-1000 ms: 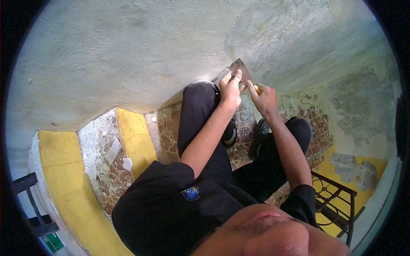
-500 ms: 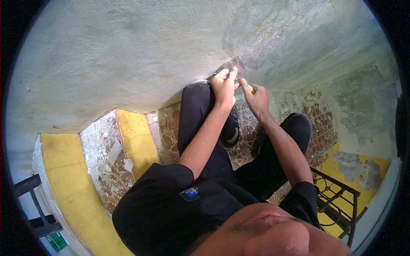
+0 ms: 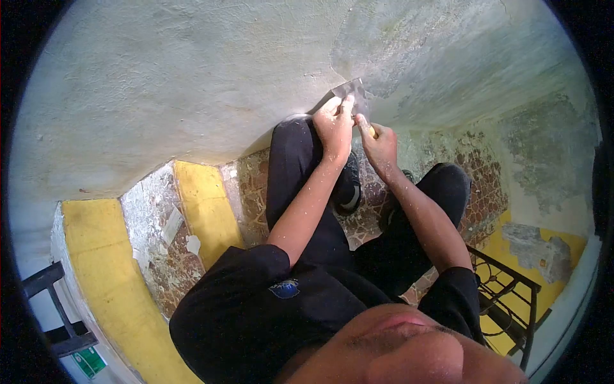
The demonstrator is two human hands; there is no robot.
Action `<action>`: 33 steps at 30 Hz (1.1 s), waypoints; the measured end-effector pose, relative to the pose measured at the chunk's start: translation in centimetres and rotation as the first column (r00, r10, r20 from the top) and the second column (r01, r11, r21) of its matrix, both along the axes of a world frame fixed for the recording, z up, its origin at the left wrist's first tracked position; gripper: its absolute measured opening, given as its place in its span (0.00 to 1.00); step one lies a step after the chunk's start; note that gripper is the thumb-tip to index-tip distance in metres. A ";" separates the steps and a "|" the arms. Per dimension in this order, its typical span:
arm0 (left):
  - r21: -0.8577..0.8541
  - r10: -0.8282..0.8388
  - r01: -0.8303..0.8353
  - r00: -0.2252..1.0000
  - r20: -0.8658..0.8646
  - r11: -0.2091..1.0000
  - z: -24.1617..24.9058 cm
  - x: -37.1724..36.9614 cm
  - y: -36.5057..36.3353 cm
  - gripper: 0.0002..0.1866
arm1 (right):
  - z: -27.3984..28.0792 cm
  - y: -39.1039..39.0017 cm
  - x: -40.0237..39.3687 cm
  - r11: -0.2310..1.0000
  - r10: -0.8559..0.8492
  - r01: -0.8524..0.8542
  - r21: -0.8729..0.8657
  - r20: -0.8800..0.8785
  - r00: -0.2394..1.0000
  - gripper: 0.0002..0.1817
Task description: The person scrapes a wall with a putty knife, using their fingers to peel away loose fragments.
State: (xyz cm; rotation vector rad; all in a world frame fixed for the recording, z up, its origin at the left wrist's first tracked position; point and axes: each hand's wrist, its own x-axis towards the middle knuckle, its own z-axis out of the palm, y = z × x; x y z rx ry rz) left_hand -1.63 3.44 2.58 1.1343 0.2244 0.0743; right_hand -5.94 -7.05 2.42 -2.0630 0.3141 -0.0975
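Note:
A metal scraper (image 3: pixel 360 96) with a yellow handle touches the pale wall (image 3: pixel 211 77), its blade at the border of a rougher grey patch (image 3: pixel 409 57). My right hand (image 3: pixel 380 148) is wrapped round the handle. On the blade's left side, my left hand (image 3: pixel 334 128) pinches the blade with thumb and fingers. Pale flecks of dust cover both hands and forearms. The lower part of the blade is partly hidden behind the fingers.
Yellow-edged steps (image 3: pixel 102 249) lie at the left, with loose pale flakes (image 3: pixel 171 226) on one. My knees are bent close to the wall. A black metal railing (image 3: pixel 511 307) stands at the lower right, another metal frame (image 3: pixel 57 307) at the lower left. The tiled floor (image 3: pixel 483 185) is dusty.
The scraper and both hands have moved slightly up along the wall, and the blade is tilted a little differently. Both hands keep their hold.

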 end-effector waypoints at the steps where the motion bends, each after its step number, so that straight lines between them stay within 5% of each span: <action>1: 0.004 -0.002 0.001 1.000 0.002 1.000 -0.7 0.2 0.0 0.08 | 0.1 0.1 0.0 1.000 0.000 0.000 0.019 -0.006 1.000 0.34; 6: 0.276 0.035 -0.073 0.990 0.140 0.958 -1.3 0.6 0.5 0.08 | -1.3 1.0 0.3 0.995 0.003 0.003 0.100 -0.054 0.999 0.34; 11: 0.271 0.086 -0.136 0.979 0.187 0.953 -1.4 0.5 0.2 0.10 | -3.2 2.3 0.3 0.978 -0.030 0.028 0.204 0.006 1.000 0.35; 15: 0.039 0.078 -0.082 0.991 0.108 0.996 1.9 -0.8 -0.1 0.13 | -2.6 1.8 -0.4 0.978 0.006 -0.001 0.208 -0.022 1.000 0.34; 26: -0.053 0.120 -0.115 0.989 0.084 0.992 1.8 -0.8 -0.9 0.14 | -0.7 1.1 -0.3 0.993 0.026 -0.028 0.113 0.017 1.000 0.35; 30: 0.133 0.128 -0.144 0.984 0.126 0.981 0.5 -0.7 -1.0 0.16 | -0.6 -0.2 -0.2 0.999 0.038 -0.036 -0.041 0.048 0.998 0.34; 33: 0.194 0.120 -0.151 0.979 0.163 0.969 1.3 -1.1 -1.4 0.16 | 1.1 -0.7 -0.6 1.000 -0.026 0.024 0.013 0.144 0.989 0.32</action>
